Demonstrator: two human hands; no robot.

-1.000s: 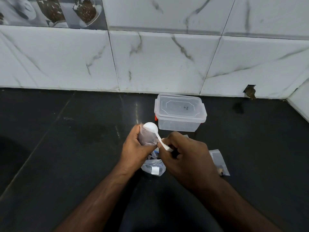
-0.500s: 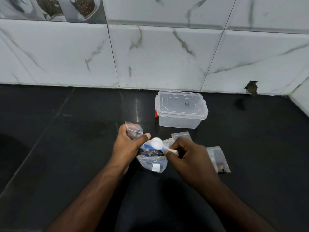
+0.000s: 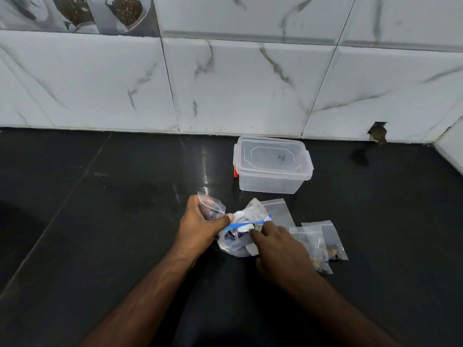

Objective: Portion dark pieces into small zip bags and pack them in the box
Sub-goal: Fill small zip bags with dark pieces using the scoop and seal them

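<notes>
Box (image 3: 273, 164) lid with unreadable dark scribble, left hand (image 3: 200, 226) gripping small zip bag (image 3: 211, 205)

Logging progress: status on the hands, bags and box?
Left hand grips small zip bag. Right hand at big bag, spoon mostly hidden. Box lidded; nothing packed.

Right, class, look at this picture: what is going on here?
A person is portioning dark pieces into small zip bags on a black counter. The left hand grips a small bag. The right hand reaches into the larger blue-zip bag, seemingly holding a white spoon. Filled bags lie right. The lidded clear box stands behind.
</notes>
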